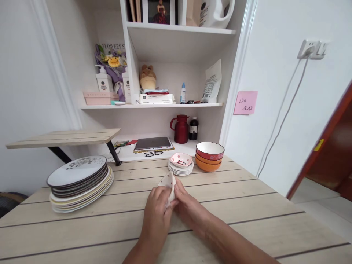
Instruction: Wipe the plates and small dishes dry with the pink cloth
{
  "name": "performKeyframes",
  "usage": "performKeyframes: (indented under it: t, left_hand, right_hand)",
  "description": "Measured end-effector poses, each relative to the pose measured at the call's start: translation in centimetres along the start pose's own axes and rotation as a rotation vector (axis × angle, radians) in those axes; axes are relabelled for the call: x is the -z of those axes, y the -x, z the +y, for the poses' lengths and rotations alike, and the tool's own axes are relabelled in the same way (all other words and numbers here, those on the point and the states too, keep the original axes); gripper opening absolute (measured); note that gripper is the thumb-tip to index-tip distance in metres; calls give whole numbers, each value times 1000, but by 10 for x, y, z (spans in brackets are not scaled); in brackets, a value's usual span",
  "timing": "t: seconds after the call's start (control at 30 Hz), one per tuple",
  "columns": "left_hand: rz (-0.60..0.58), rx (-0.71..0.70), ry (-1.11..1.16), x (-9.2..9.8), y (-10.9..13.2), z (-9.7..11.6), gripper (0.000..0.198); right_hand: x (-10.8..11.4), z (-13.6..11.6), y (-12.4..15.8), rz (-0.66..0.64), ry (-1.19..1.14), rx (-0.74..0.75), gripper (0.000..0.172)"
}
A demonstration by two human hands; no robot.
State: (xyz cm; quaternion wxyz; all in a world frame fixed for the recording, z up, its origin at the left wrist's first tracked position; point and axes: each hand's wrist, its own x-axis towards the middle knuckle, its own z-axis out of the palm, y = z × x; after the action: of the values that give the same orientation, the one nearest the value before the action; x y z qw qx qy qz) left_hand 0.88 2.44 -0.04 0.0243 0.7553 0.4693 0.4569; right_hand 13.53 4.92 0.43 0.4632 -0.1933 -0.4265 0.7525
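Tilted on edge over the middle of the table, a small cream dish (166,180) with reddish-brown spots is held between both hands. My left hand (157,207) is closed, its curled fingers pressed to the dish's inner face. A bit of something whitish shows below those fingers, and I cannot make out whether it is cloth or part of the dish. My right hand (184,200) grips the dish's right side, thumb along the rim. Just beyond the hands, a pink patterned dish (180,159) rests on a stack of small white plates (181,171).
Orange and red bowls (208,165) are stacked at the back right. At left, a tall pile of large plates (78,185) stands near a raised wooden shelf (64,137). Behind lie glasses (154,154), a laptop (152,143) and a red jug (181,129).
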Motion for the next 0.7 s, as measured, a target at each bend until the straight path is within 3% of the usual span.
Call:
performKeyframes:
  t: [0.27,0.47,0.7]
  left_hand:
    - [21,-76,-33,-3,4,1,31]
    - [-19,-91,-52,-4,3,2,30]
    - [-130,-129,-104,-5,4,-4,58]
  right_hand:
    - [-10,-4,7,-66,-73,62,97]
    - [-14,-4,10,45,-124,53,86]
    - [-8,-3,7,96,-180,13,76]
